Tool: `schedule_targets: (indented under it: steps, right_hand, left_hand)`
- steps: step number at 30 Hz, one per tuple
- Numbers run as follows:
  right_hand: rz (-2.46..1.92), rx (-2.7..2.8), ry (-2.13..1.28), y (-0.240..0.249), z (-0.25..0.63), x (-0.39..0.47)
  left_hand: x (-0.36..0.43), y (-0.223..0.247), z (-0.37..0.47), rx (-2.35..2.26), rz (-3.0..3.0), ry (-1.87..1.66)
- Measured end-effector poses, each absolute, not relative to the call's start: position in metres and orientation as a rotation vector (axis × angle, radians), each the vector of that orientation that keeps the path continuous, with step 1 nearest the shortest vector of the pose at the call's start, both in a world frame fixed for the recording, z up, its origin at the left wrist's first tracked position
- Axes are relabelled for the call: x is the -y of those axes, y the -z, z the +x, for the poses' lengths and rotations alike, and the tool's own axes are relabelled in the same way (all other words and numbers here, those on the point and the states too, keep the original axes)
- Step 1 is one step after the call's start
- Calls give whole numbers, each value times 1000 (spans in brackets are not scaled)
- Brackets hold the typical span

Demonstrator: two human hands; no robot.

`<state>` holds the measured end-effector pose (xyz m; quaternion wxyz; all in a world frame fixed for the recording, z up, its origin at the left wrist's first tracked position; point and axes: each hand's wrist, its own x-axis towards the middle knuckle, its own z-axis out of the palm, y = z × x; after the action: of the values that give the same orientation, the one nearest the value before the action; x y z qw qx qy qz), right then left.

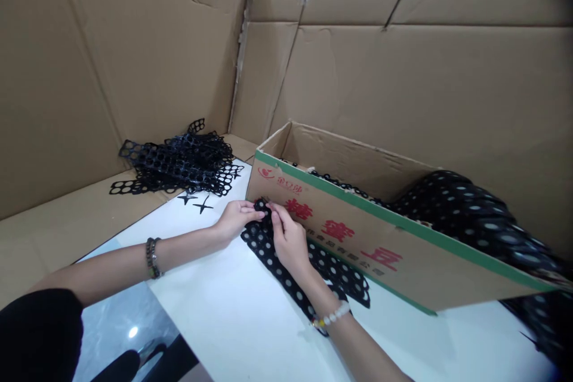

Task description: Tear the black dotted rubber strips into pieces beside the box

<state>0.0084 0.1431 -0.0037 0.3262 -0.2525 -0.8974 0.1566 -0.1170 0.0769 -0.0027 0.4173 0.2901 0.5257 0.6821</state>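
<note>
My left hand [233, 219] pinches the far end of a black strip with rows of round pale dots [274, 262], thumb and fingers closed on it. Close beside it, my right hand [290, 239] also grips that end, its fingertips pressed together. The strip runs toward me over the white table, partly under my right wrist. Another black dotted strip [342, 271] lies to its right, along the foot of the box. Whether the dots are holes or discs is hard to tell.
A long cardboard box [322, 215] with green edges and red characters stands just right of my hands. Black dotted sheeting [452, 209] hangs over its right end. Black perforated scraps [179, 161] are heaped at the back left, near small star-shaped pieces [203, 206]. Cardboard walls [403, 83] enclose the table.
</note>
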Motion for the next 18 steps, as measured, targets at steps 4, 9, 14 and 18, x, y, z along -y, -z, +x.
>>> schedule_targets:
  steps: [4,9,14,18]
  right_hand:
    - [-799,2603,118,-3,17,-134]
    - [-863,2677,381,-6,15,-127]
    - [-880,2691,440,-7,16,-127]
    - [-857,2682,454,-8,17,-126]
  left_hand:
    - [-76,4,-116,-1316,784,-1693]
    - [-76,5,-116,-1352,824,-1697]
    - [-78,7,-117,-1379,831,-1693]
    - [-76,6,-116,-1382,826,-1681]
